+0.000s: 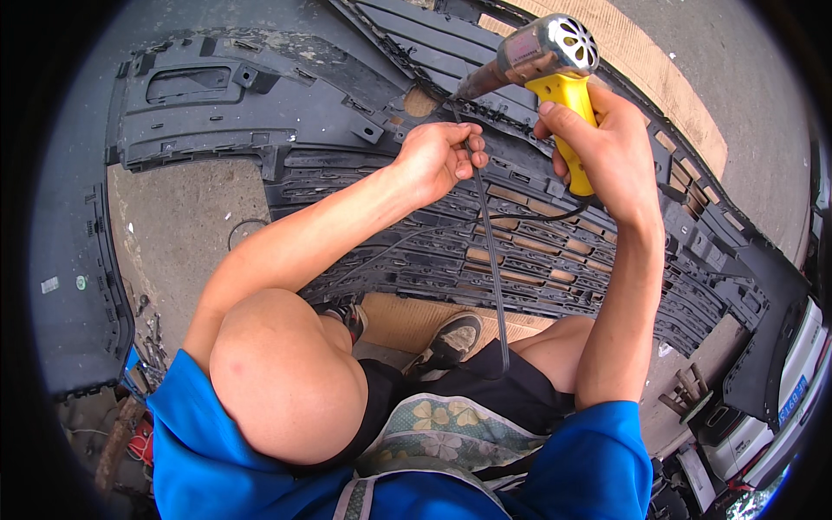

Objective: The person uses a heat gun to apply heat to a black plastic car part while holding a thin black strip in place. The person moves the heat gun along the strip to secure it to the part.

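Note:
My right hand (601, 140) grips the yellow handle of a plastic-welding hot air gun (543, 52). Its metal nozzle points down and to the left, with the tip at a seam in a black plastic car bumper (214, 123). Between the fingertips of my left hand (445, 153) is a thin black plastic welding rod (491, 253). The upper end of the rod meets the seam close to the nozzle tip, and its long lower part hangs toward my lap. A black power cord (416, 231) runs from the base of the handle across the bumper's grille mesh (552, 253).
Cardboard (676, 97) lies under the bumper on the concrete floor. Another dark bumper panel (71, 260) is at the left, with loose tools (153, 331) near its edge. A small stool (689, 393) and a white car's part (793, 383) are at the lower right.

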The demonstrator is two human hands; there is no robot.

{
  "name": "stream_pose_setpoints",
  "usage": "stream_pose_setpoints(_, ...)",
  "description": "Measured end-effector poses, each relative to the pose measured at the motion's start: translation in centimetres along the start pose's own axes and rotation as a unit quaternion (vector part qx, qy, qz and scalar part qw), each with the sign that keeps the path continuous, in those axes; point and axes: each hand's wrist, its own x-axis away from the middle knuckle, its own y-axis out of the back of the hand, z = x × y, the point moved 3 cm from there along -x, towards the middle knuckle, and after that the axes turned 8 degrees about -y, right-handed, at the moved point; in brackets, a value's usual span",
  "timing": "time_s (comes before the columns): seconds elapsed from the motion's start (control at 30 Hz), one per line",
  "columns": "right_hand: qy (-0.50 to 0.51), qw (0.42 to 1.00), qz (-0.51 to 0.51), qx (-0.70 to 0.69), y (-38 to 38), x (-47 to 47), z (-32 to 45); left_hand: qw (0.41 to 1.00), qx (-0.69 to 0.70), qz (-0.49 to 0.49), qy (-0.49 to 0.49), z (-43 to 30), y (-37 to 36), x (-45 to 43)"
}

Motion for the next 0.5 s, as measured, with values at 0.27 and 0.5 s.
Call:
stream_pose_setpoints(0.27,-0.004,1.000,0.002,-0.003,-0.10,-0.13,0.02,1.000,-0.008,-0.002,0.001,-0.23,-0.05,0.09)
stream_pose_setpoints(0.5,-0.003,1.000,0.001,-0.010,-0.13,-0.11,0.13,1.000,-0.011,0.001,0.001,-0.17,0.14,0.01)
